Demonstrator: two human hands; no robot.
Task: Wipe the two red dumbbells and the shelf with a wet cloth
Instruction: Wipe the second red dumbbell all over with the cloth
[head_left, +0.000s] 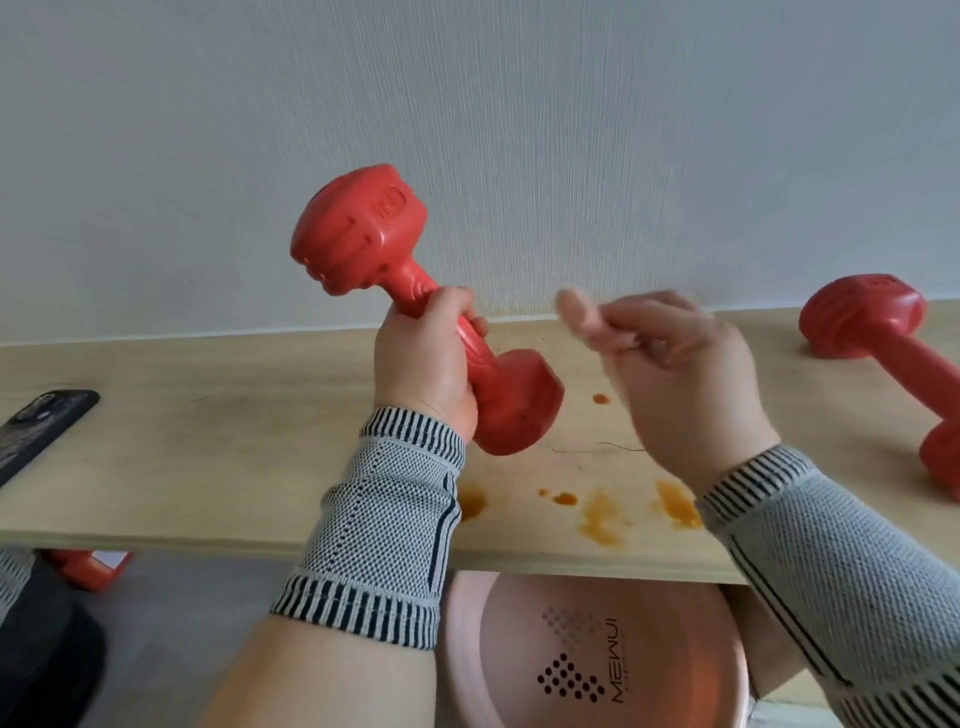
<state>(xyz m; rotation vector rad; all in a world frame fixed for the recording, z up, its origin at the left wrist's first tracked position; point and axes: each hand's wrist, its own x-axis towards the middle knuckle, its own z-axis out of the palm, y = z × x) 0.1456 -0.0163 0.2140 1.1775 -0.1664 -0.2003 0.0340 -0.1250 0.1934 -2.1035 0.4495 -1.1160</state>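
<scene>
1. Although the task calls for a wet cloth, none is visible; the wiping appears not yet started, or at an early stage.
2. The pale wooden plank shelf (218, 447) carries orange-brown stains (602, 512) near its front edge and a smaller spot further back, so the shelf is judged unwiped.
3. One red moulded plastic dumbbell (395, 280) is held tilted above the shelf, one head up toward the wall, the other low, just over the board.
4. The left hand (426, 364) grips its handle, fingers curled round it; the wrist wears a grey knitted striped sleeve (379, 525).
5. The second red dumbbell (878, 358) lies on the shelf at the far right, well apart, untouched.
6. The right hand (675, 374) hovers beside the held dumbbell, motion-blurred, fingers loosely bent and holding nothing visible.
7. Below the shelf edge: a pink round plastic basin (597, 649). A black phone (41, 431) lies at the shelf's left end.
</scene>
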